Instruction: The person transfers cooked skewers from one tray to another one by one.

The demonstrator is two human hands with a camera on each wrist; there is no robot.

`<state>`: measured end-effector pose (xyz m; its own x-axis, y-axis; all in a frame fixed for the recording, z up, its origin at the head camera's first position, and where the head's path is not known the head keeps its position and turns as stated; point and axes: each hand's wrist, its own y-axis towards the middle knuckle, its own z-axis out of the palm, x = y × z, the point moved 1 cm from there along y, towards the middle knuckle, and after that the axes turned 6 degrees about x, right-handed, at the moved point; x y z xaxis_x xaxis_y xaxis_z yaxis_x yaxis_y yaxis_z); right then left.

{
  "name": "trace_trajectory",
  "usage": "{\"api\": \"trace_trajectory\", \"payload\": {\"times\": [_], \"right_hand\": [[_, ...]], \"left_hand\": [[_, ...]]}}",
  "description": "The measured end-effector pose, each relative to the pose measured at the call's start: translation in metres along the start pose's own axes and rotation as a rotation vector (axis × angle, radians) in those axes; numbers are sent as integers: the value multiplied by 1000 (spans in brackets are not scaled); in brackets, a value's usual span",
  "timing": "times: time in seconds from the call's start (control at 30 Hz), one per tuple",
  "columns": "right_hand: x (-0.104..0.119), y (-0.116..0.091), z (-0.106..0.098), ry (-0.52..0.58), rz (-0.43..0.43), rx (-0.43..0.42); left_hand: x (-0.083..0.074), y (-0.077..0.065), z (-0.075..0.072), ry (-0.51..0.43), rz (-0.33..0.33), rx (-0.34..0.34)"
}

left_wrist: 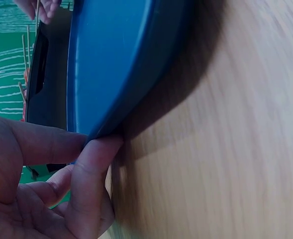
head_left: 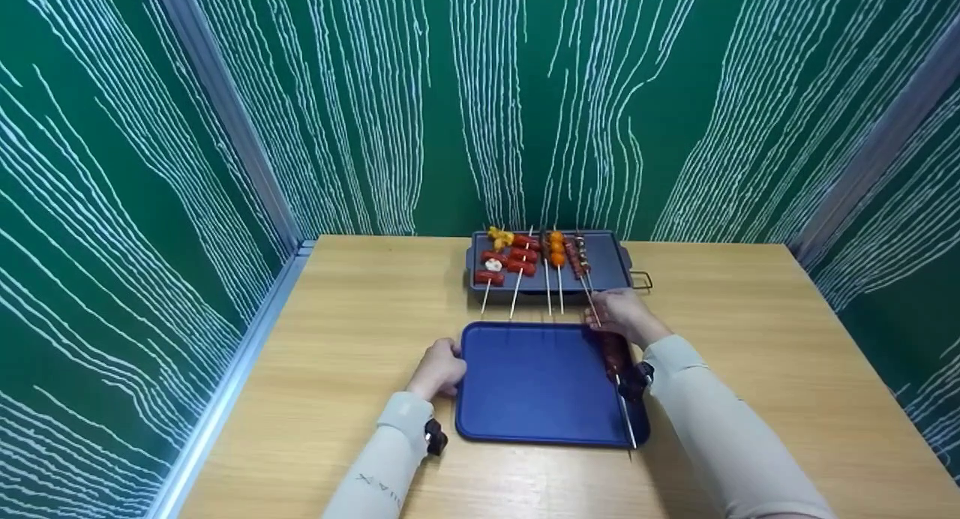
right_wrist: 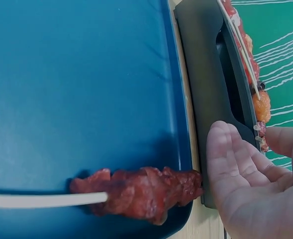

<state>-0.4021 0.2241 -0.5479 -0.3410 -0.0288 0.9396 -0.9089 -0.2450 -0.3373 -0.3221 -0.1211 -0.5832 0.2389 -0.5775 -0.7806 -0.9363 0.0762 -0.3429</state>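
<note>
My left hand point(head_left: 441, 367) pinches the left rim of a blue tray point(head_left: 525, 384) between thumb and fingers, as the left wrist view shows up close. At the tray's far right corner, my right hand point(head_left: 622, 311) reaches toward the front of a dark grill pan point(right_wrist: 198, 74), fingers extended and nothing visibly gripped. The stick of a dark-red skewer point(head_left: 574, 260) on the pan overlaps its fingers in the head view. On the tray's right side lies a meat skewer point(right_wrist: 141, 194), its pale stick pointing toward me.
Several skewers lie on the pan: red sausage pieces point(head_left: 523, 255), orange balls point(head_left: 556, 249) and a yellow piece point(head_left: 500, 238). Their sticks overhang the pan's front edge. A wire handle point(head_left: 642, 280) juts from the pan's right side. Green patterned walls point(head_left: 487, 114) enclose the wooden table point(head_left: 360, 301).
</note>
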Motion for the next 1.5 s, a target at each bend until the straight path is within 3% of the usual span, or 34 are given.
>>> {"api": "trace_trajectory", "payload": {"times": [0.47,0.77,1.5], "right_hand": [[6,8,6,27,48,-2],[12,9,5,138,84,-2],[17,-7,-5,73,131,46]], "left_hand": [[0,1,0,-14,2,-3],[-2,0,0,-21,8,-8],[3,2,2,-13,24,-2]]}}
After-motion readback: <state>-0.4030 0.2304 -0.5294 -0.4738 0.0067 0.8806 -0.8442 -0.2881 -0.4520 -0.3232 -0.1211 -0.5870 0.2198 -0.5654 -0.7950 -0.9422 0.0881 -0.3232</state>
